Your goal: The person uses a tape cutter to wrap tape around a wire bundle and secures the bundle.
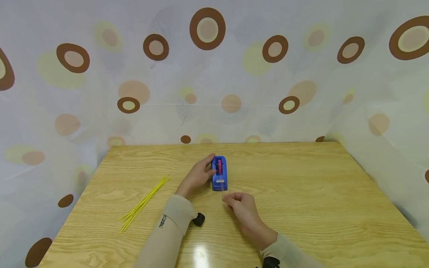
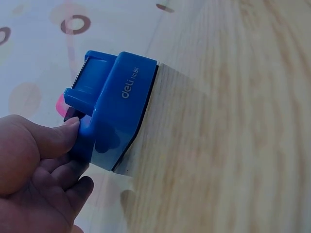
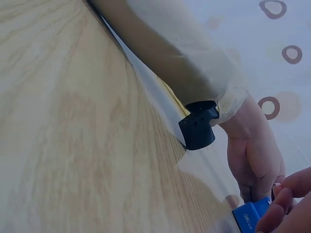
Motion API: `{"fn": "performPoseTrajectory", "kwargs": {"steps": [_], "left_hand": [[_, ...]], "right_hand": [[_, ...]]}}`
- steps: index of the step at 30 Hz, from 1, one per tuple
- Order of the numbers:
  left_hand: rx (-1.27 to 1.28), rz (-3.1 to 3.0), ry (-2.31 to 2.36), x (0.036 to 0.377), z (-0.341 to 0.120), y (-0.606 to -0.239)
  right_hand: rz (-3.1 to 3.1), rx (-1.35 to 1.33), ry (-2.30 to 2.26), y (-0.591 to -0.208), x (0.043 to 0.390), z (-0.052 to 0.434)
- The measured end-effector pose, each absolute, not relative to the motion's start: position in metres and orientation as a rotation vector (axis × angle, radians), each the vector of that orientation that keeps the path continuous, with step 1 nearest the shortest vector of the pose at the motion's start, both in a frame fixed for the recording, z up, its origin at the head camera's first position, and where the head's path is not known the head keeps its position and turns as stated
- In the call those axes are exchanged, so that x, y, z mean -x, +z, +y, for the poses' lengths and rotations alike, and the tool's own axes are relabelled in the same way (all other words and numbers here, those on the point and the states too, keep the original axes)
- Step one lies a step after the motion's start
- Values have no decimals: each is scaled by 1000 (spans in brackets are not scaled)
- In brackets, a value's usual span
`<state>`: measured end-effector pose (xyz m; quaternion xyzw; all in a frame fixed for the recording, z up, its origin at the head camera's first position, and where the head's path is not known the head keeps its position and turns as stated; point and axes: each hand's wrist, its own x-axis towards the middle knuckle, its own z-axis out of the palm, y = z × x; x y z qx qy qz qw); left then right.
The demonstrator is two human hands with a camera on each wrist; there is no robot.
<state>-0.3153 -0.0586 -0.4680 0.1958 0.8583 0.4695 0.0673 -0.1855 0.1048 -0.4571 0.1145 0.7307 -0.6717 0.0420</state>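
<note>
Fingers [image 2: 58, 138] of left hand [image 1: 197, 176]: curled against left side of blue tape dispenser [image 1: 219, 173], gripping it. Dispenser: mid-table [image 1: 301, 193], long axis near-to-far. Right hand [image 1: 242, 210]: just near of dispenser's near end, fingertips pinched; anything between them too small to tell. Yellow sticks [image 1: 144, 203]: well left.

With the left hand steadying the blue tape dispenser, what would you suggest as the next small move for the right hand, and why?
Probably bring the right hand forward to the cutter end of the blue tape dispenser to pinch the tape end. The left hand grips the dispenser's side, while the right hand sits just short of it, fingers curled, apparently holding nothing.
</note>
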Motion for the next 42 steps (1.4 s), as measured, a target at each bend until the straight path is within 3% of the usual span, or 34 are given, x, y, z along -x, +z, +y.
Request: {"fn": "performPoseTrajectory", "kwargs": {"steps": [42], "left_hand": [[-561,2499,1440,311,-62,-465]], "right_hand": [[2214,-232,-2021,-457,165,110]]}}
